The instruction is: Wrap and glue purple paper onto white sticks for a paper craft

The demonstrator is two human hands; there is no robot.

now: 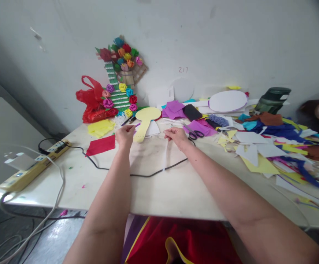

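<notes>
Paper scraps point(248, 138) litter the cream table point(173, 194) beside a pale wall point(219, 47).

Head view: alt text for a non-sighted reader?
A person's left hand pinches a small purple piece and the right hand a thin white strip over a table. Beyond lie a yellow cutout and scissors; coloured scraps heap at right.

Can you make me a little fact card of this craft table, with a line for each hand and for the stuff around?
Left hand: fingers pinched, a small purple piece at the tips; grip unclear
Right hand: pinching a translucent white strip that hangs down
Between hands: yellow paper cutout, round at one end
Right of cutout: scissors, black phone
Far right: heap of paper scraps
Back left: paper-flower craft, red plastic bag
Left edge: power strip
</notes>
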